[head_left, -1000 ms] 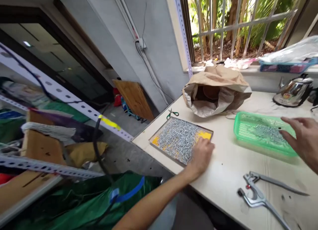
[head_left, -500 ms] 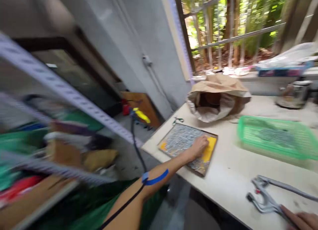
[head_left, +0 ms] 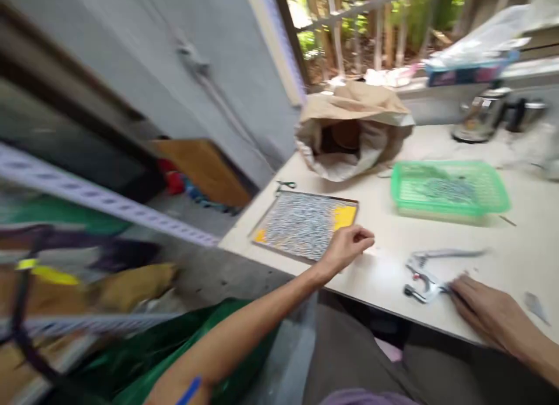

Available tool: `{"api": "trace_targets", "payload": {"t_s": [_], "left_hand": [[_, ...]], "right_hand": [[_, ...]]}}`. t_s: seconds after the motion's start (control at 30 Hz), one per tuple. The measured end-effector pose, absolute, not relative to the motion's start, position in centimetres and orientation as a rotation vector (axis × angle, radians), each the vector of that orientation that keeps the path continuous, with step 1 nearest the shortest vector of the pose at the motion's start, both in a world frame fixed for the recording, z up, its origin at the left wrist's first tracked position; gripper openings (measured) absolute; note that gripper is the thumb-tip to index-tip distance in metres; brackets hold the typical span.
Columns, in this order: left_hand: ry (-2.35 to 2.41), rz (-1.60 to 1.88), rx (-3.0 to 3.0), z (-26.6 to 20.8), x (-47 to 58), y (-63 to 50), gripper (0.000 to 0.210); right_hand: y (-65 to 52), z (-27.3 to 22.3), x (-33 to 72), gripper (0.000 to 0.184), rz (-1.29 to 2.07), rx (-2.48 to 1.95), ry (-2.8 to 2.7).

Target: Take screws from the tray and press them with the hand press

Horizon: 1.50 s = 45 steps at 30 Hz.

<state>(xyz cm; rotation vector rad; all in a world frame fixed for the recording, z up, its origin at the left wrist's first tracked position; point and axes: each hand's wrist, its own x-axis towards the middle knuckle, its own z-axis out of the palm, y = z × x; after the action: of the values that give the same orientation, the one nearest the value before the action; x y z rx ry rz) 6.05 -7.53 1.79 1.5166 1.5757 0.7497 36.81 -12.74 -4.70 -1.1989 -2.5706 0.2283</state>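
The right hand (head_left: 484, 314) is closed on the handles of the pliers (head_left: 430, 277), which lie near the table's (head_left: 437, 236) front edge, long axis left-right, head pointing left. The left hand (head_left: 347, 247), fingers pinched, contents blurred, hovers beside the tray (head_left: 305, 224); bare tabletop lies between.

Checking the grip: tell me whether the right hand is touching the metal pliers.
Touching. The head view shows the right hand laid over the handle end of the metal pliers on the table; blur hides whether the fingers have closed.

Shiny metal pliers (head_left: 425, 277); green plastic basket (head_left: 449, 189); crumpled brown paper bag (head_left: 353, 125).
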Motion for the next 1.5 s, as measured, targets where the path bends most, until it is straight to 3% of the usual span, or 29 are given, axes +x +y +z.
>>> {"api": "trace_targets", "payload": {"t_s": [0.17,0.3,0.8,1.0,1.23,1.27,1.4,1.5], "left_hand": [[1.434,0.640,1.159,0.1,10.4,-10.8,0.017],[1.461,0.609,1.051,-1.6,12.5,-11.8,0.020],[1.506,0.280,1.154,-2.1,13.1,-10.6,0.011],[1.544,0.084,1.115,-1.5,13.0,-10.7,0.012],[1.526,0.112,1.131,-1.8,12.8,-11.6,0.011],[1.522,0.120,1.125,-1.7,12.8,-11.6,0.012],[1.534,0.148,1.091,-1.2,13.1,-11.9,0.012],[1.542,0.158,1.087,-1.0,13.2,-12.0,0.013]], "right_hand": [[-13.7,-3.0,36.6,0.030,0.248,-1.269,-2.701],[-13.2,-1.1,34.9,0.026,0.093,-1.180,-2.750],[-12.2,-1.7,34.7,0.026,0.247,-1.168,-2.750],[-12.1,-1.7,34.4,0.019,0.481,-1.233,-2.791],[-12.0,-0.7,34.4,0.007,0.577,-1.318,-2.824],[-11.7,-0.5,34.6,0.015,0.544,-1.329,-2.814],[-10.1,-0.8,35.6,0.080,0.240,-1.416,-2.762],[-9.2,-1.3,35.9,0.092,0.218,-1.414,-2.783]]}}
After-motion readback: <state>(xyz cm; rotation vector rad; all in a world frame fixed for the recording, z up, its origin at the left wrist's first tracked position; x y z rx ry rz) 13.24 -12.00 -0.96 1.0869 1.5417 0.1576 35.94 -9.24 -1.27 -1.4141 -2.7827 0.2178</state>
